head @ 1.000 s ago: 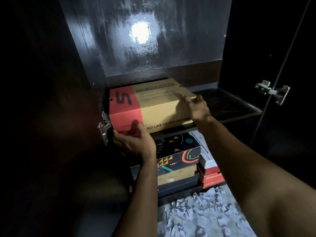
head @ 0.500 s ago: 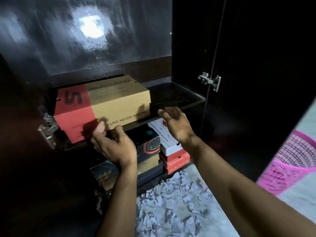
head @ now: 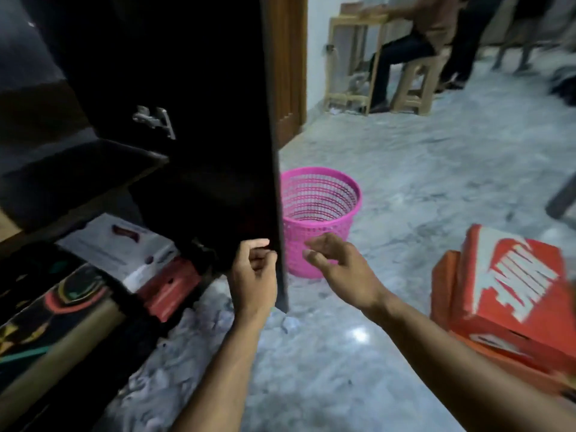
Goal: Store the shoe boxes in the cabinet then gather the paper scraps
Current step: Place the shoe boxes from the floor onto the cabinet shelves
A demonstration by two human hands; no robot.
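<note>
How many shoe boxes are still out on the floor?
2 orange boxes, stacked at the right: the top one with white lettering, the lower one jutting out beneath it. More may lie beyond the picture's right edge.

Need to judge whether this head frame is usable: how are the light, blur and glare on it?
Head view: motion-blurred throughout, worst on the orange shoe boxes at right; cabinet door and interior are nearly black, detail lost; a small glare spot sits on the marble floor; the pink basket and both hands, left hand and right hand, are lit well enough to read; wide-angle bending shows at the edges.
</note>
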